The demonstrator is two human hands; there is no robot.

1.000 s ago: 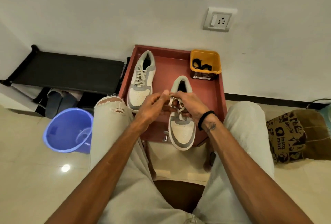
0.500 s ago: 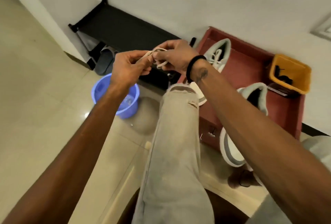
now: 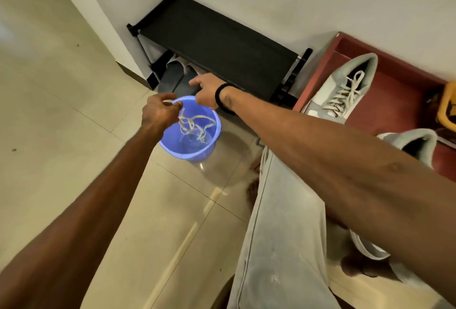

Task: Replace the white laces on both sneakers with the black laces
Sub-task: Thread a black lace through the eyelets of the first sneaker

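Both hands reach out over a blue bucket (image 3: 190, 133) standing on the tiled floor (image 3: 61, 136). A white lace (image 3: 195, 124) hangs in loose loops inside the bucket's mouth, just below and to the right of the left hand (image 3: 160, 112); that hand's fingertips are drawn together at the lace's upper end, though whether they actually pinch it is too blurred to tell. At the bucket's far rim, the right hand (image 3: 207, 91), a black band on its wrist, holds nothing, its fingers loosely bent. On the red desk (image 3: 394, 101) to the right lie two sneakers: the far sneaker (image 3: 345, 89) carries white lacing, the near sneaker (image 3: 409, 145) is partly hidden behind the right forearm. A yellow box (image 3: 447, 108) sits at the frame's edge.
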